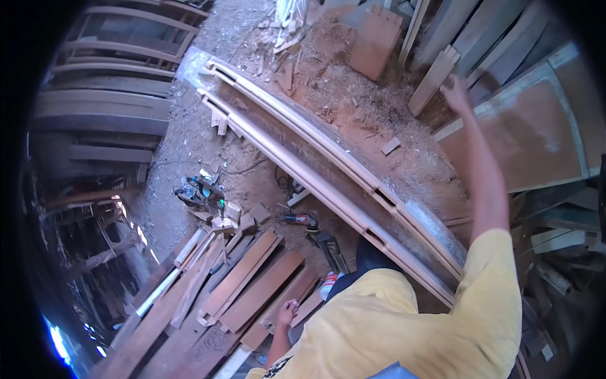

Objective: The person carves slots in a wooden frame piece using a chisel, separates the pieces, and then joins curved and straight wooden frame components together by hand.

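Observation:
My right hand (456,96) is stretched out to the upper right, fingers a little apart, beside a short wooden board (434,82) that leans among other planks. Whether the fingertips touch it is hard to tell. My left hand (287,314) is low by my side, fingers curled, above the stacked boards; what is in it, if anything, I cannot make out. In front of my body, two long wooden rails (303,158) with slots cut in them lie side by side on a long narrow bench (442,230).
Reddish-brown boards (262,294) are piled at the lower left. An angle grinder (300,220) and another power tool (201,192) rest near them. A large curved panel (536,136) stands at the right. Wooden frames (107,104) are stacked at the left. Shavings cover the ground.

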Available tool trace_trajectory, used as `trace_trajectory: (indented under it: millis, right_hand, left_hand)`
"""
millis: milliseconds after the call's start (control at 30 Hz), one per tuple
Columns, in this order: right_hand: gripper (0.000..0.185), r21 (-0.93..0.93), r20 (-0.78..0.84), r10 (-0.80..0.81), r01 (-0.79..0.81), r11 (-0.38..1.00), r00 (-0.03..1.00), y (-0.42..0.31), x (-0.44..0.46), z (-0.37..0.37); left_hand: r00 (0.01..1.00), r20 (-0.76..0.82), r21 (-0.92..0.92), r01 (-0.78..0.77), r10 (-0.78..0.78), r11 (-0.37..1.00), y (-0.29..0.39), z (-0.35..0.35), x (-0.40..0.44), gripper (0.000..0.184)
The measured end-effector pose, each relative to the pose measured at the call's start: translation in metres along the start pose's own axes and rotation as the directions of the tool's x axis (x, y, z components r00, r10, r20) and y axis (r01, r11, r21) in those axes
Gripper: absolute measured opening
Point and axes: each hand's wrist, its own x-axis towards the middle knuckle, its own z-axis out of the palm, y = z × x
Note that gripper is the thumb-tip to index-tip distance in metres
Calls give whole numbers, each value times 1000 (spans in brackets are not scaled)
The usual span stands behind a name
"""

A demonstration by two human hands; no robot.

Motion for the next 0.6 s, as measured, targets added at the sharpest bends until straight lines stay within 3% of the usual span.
trace_trajectory:
  millis: [33, 67, 100, 200, 300, 433, 567, 600]
  right_hand:
    - [57, -34, 133, 48, -44, 998, 990, 4, 36, 0]
    - [49, -25, -28, -80, 80, 997, 996, 36, 69, 31]
    - [37, 143, 104, -180, 164, 976, 978, 85, 127, 71]
    - [43, -62, 67, 113, -109, 992, 991, 37, 118, 29]
    - [49, -120, 35, 258, -252, 960, 965, -3, 130, 37]
    - [56, -139, 37, 375, -367, 920, 926, -5, 159, 52]
    - [52, -218, -148, 224, -253, 943, 963, 40, 172, 86]
    - [51, -12, 14, 397, -397, 918, 918, 37, 163, 68]
  left_hand:
    - [999, -44, -74, 29, -32, 997, 12, -1, -16, 34]
    - [999, -38, -47, 23, -25, 999, 26, -3, -26, 36]
    - [1000, -22, 3, -5, 5, 1000, 27, -9, -20, 38]
    - [999, 34, 132, -7, 2, 991, 56, -23, 1, 39]
    - [997, 48, 185, 52, -62, 981, 102, -40, 17, 39]
    - [998, 38, 194, 35, -43, 980, 167, -39, 35, 40]
    - [997, 78, 188, -38, 24, 981, 217, -23, 57, 40]
    - [995, 90, 187, -59, 43, 981, 228, -19, 60, 40]
